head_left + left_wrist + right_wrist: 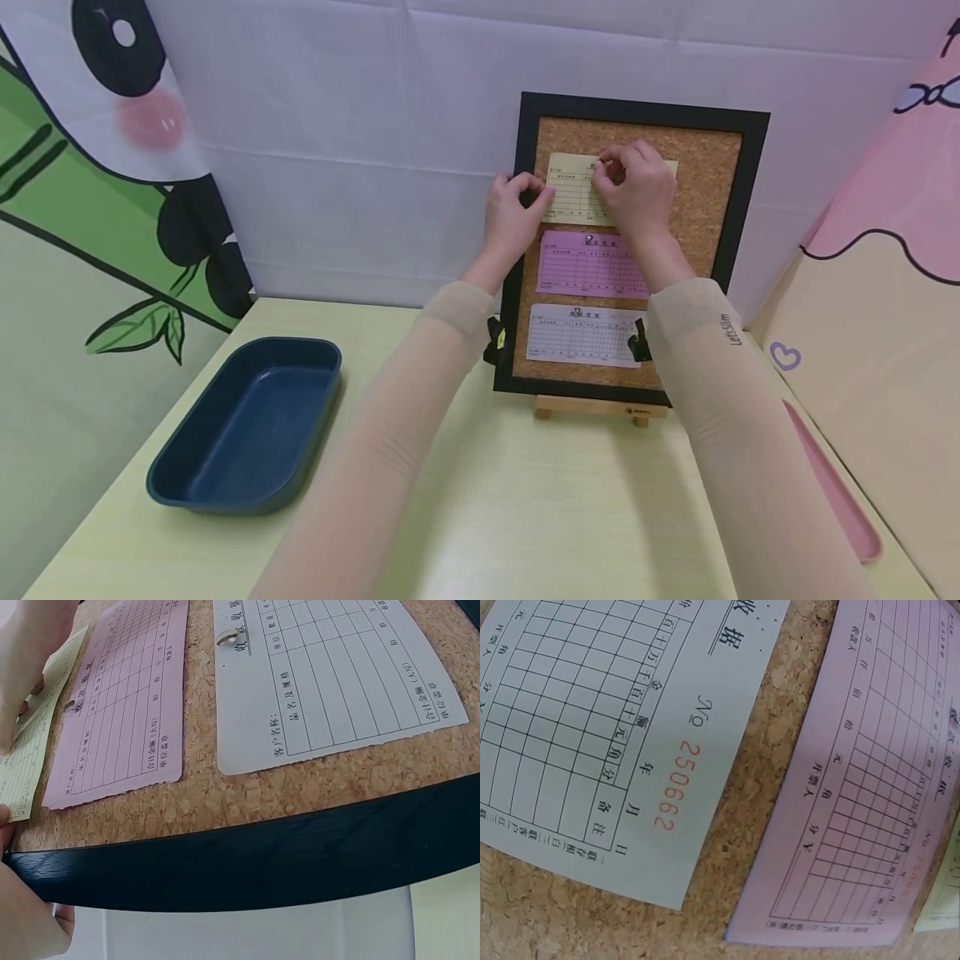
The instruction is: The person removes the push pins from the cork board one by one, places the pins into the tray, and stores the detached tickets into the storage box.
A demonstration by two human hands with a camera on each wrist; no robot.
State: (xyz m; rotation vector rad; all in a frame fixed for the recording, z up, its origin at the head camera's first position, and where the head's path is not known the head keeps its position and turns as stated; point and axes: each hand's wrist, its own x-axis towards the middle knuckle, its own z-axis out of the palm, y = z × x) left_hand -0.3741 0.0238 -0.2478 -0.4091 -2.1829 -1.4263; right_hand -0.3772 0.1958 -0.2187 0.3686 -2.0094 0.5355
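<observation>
A black-framed cork board (705, 208) holds three printed receipt slips, one above another. At the top is a yellow receipt slip (570, 196); my left hand (512, 212) pinches its left edge with thumb and fingertips, beside the frame. My right hand (641, 185) covers the slip's right part, thumb and forefinger pinching at its top middle on a small thumbtack, mostly hidden by the fingers. Below are a pink receipt slip (581, 265) and a white receipt slip (573, 337). A metal thumbtack (227, 636) sits at the top of the white one.
The board leans on a small wooden easel (592, 407) on a pale table (517, 500). To the left stands a dark blue tray (243, 425). A long pink object (832, 483) lies by the right edge. A white cloth backdrop (337, 167) hangs behind.
</observation>
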